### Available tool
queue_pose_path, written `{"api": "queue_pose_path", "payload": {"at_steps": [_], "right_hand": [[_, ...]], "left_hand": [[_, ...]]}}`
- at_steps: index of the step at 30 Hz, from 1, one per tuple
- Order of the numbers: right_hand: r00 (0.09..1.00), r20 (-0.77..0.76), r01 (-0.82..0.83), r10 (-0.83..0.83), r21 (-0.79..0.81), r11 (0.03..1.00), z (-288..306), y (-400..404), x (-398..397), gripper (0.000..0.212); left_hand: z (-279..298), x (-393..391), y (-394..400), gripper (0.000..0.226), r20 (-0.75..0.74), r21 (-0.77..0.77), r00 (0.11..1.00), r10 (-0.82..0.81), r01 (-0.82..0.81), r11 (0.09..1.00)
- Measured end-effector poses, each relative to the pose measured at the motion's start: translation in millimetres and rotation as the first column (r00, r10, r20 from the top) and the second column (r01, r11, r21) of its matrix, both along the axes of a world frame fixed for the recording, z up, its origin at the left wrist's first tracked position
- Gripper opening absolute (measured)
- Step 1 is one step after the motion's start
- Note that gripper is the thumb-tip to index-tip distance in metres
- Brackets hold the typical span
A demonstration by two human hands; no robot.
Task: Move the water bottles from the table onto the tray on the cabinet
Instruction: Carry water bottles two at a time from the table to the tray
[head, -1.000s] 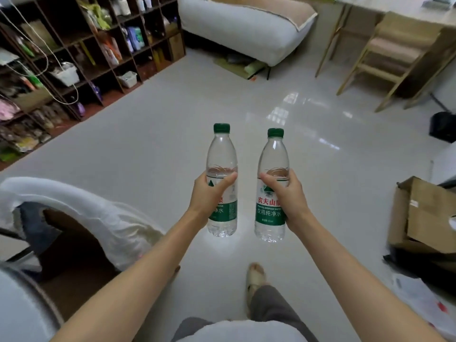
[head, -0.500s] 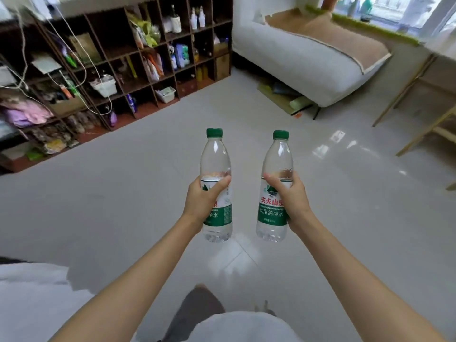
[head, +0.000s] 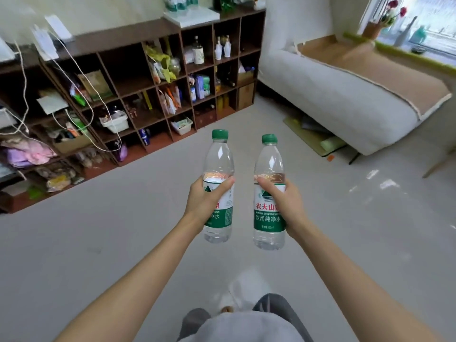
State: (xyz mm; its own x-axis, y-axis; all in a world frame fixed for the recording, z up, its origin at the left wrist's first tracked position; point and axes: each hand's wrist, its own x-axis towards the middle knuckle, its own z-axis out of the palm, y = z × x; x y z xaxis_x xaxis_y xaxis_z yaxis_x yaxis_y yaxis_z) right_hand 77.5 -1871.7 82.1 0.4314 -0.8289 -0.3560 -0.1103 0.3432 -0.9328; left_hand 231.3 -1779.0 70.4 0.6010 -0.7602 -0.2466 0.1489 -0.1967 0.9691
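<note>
Left hand [head: 204, 201] gripping left bottle [head: 218, 191], right hand [head: 287, 203] gripping right bottle [head: 269, 196], cabinet [head: 138, 77] nearer

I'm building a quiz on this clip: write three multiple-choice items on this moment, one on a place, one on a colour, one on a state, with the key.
1. Where is the white tray with bottles on it?
A. On top of the brown cabinet
B. On the floor
C. On the sofa

2. What colour are the caps of the two held bottles?
A. Blue
B. Green
C. Red

3. How are the two held bottles being carried?
A. Both in one hand
B. Lying flat on the forearms
C. Upright, one gripped in each hand

Answers:
1. A: the tray sits on the top board of the cabinet, far ahead.
2. B: the left bottle and the right bottle both show green caps.
3. C: the left hand grips one and the right hand the other, caps up, above the floor.
</note>
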Motion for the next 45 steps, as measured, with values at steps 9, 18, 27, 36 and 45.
{"api": "queue_pose_path", "payload": {"at_steps": [9, 18, 27, 36, 45], "right_hand": [[0.999, 0.014, 0.031, -0.031, 0.017, 0.999, -14.0, -225.0, 132.4, 0.035], [0.995, -0.022, -0.098, 0.097, -0.061, 0.993, 11.7, -441.1, 298.3, 0.035], [0.985, 0.048, -0.160, 0.167, -0.116, 0.980, 8.3, -598.8, 496.6, 0.039], [0.976, 0.091, -0.173, 0.198, -0.227, 0.958, 33.8, -749.8, 655.6, 0.041], [0.950, 0.160, -0.230, 0.270, -0.230, 0.946, 18.2, -912.7, 792.7, 0.040]], "left_hand": [[-9.0, 130.0, -221.4, 0.040, -0.006, 0.022, 1.000, 0.013, -0.012, 1.000], [13.7, 279.7, -415.6, 0.029, -0.067, 0.002, 0.977, 0.200, -0.200, 0.980], [17.5, 470.4, -563.7, 0.037, 0.002, -0.085, 0.949, 0.315, -0.314, 0.946], [50.8, 641.6, -722.0, 0.028, 0.076, -0.141, 0.941, 0.329, -0.316, 0.938], [37.9, 765.7, -866.9, 0.034, 0.078, -0.257, 0.846, 0.527, -0.494, 0.831]]}}
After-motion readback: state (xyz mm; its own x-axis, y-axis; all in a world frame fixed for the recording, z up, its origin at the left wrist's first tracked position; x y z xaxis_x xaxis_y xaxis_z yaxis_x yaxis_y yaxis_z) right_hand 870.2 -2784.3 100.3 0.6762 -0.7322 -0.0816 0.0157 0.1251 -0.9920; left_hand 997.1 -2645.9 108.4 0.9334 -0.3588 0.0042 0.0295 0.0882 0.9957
